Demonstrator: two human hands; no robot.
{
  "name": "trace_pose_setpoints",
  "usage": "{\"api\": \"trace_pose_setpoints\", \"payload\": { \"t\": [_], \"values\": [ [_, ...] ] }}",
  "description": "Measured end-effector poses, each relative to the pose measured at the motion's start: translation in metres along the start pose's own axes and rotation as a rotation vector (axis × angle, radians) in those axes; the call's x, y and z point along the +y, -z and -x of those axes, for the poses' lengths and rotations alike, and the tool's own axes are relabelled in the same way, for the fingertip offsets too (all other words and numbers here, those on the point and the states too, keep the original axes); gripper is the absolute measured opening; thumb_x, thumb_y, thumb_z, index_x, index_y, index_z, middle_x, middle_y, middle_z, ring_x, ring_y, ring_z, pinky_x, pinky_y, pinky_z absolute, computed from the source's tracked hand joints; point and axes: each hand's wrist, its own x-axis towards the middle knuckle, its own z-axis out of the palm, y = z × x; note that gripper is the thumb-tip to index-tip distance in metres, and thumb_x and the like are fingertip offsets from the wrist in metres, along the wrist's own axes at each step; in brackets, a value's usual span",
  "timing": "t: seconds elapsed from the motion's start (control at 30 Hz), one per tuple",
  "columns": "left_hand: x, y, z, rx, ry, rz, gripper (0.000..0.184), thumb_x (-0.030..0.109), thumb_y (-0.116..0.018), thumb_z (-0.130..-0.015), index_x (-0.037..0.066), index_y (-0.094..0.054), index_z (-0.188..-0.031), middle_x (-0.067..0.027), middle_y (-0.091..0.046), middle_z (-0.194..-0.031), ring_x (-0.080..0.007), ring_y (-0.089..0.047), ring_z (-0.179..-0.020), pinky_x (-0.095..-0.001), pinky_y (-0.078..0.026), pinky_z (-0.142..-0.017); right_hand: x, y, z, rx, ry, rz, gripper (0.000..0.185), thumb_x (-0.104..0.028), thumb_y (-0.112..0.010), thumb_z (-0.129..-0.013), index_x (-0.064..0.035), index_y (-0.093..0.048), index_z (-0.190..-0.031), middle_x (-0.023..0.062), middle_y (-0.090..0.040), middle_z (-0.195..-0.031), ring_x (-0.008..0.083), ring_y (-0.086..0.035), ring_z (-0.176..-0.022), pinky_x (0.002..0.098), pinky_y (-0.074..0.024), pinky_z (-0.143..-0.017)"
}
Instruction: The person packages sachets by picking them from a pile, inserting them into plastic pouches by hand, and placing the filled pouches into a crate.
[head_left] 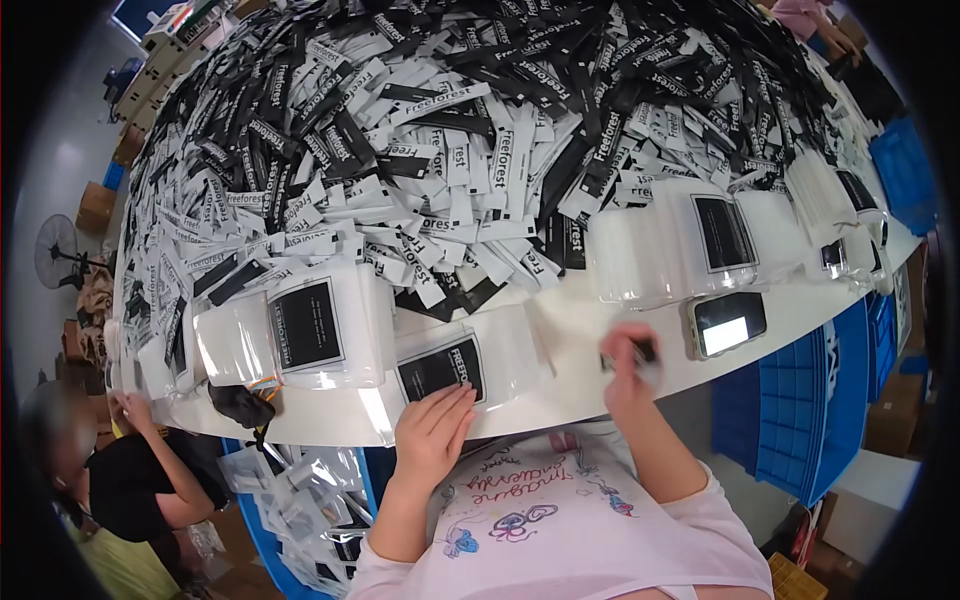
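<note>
A clear plastic bag with a black printed label (pixel 440 372) lies flat at the table's near edge. My left hand (pixel 435 435) rests on its lower part, fingers stretched out and touching the label. To the right, my right hand (pixel 630 375) is raised over the white table edge, smeared by motion. Its fingers look closed around something small and dark with a pale, see-through edge, too blurred to name. Beyond both hands lies a large heap of black and white strip packets (pixel 510 165) printed "Freeforest".
Stacks of clear bags (pixel 365 325) stand left and right of my hands. A phone (pixel 728 324) with a lit screen lies at right. Blue crates (pixel 790 400) stand below the table; a blue bin (pixel 262 545) holds packed bags. Another person (pixel 150 480) sits at left.
</note>
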Motion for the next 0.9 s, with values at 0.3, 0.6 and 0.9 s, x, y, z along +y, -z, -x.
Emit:
{"api": "trace_pose_setpoints", "payload": {
  "t": [0.3, 0.6, 0.9],
  "values": [
    [0.01, -0.002, 0.0, 0.177, 0.032, 0.042, 0.018, -0.003, -0.066, -0.063, 0.001, -0.059, -0.08, -0.0096, -0.061, -0.076, -0.0256, -0.058, -0.066, -0.0312, -0.046, -0.057, 0.013, -0.002, 0.014, -0.091, -0.485, -0.29, 0.015, -0.014, -0.047, -0.087, 0.001, -0.044, -0.083, 0.0032, -0.045, -0.058, 0.0063, -0.041, -0.05, 0.0215, -0.0325, -0.044],
    [0.039, 0.007, 0.01, -0.079, -0.165, -0.002, 0.052, 0.034, -0.073, -0.06, 0.018, -0.057, -0.107, -0.0138, -0.041, -0.122, -0.0322, -0.039, -0.108, -0.0461, -0.034, -0.085, -0.061, -0.018, 0.011, -0.437, -0.463, 0.005, 0.036, -0.013, -0.066, -0.072, -0.0013, -0.049, -0.101, 0.0133, -0.059, -0.072, 0.0187, -0.059, -0.069, 0.0286, -0.0458, -0.063],
    [0.036, 0.006, 0.011, 0.074, -0.093, 0.05, 0.081, 0.029, -0.072, -0.052, 0.018, -0.038, -0.125, -0.0184, -0.029, -0.131, -0.0351, -0.034, -0.113, -0.0481, -0.031, -0.084, -0.063, -0.039, 0.044, -0.467, -0.353, -0.044, 0.018, -0.007, -0.069, -0.069, -0.0012, -0.057, -0.081, 0.0026, -0.058, -0.065, 0.0077, -0.052, -0.056, 0.0227, -0.0429, -0.056]
  ]
}}
